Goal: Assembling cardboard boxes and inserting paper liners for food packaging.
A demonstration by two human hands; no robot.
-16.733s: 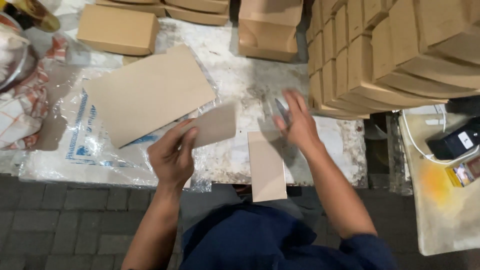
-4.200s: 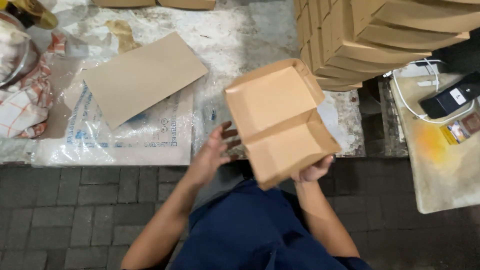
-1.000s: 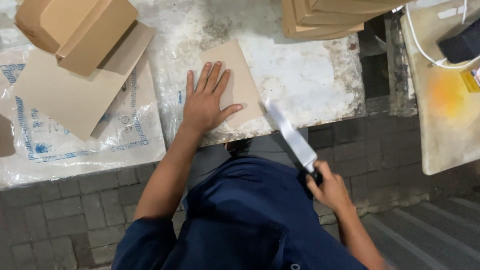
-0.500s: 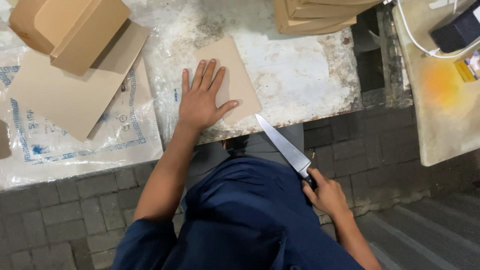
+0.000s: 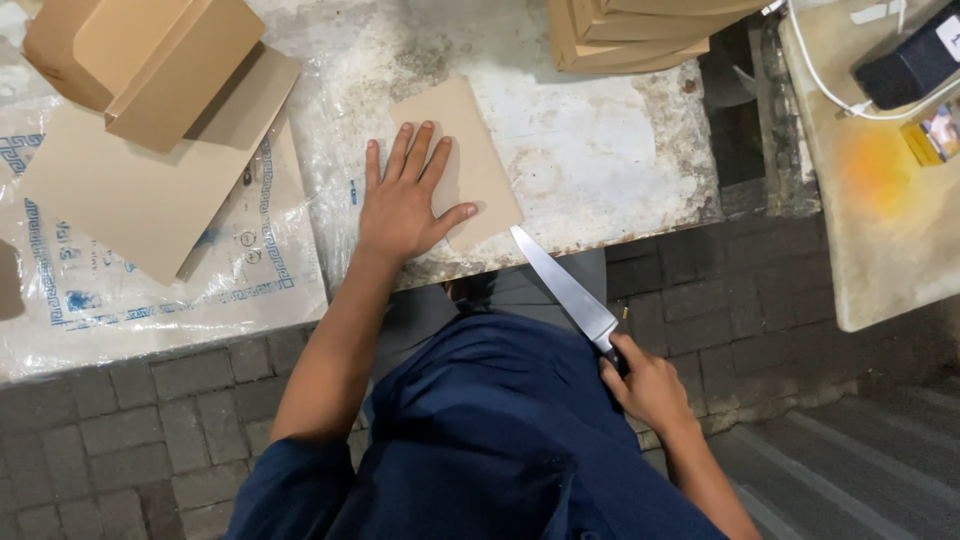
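Since half a second ago our knife [image 5: 568, 292] has swung tip-first to the card piece [image 5: 468, 170] on the counter [image 5: 610, 170]; right hand [image 5: 648, 385] grips its handle, left hand [image 5: 402, 200] presses flat (cutting seems next).

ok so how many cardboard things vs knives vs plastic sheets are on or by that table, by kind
flat cardboard pieces: 2, one under the left hand at, one on the plastic
folded boxes: 1
stacks of flat boxes: 1, partly cut off at the top edge
knives: 1, in the right hand
plastic sheets: 1
total: 6
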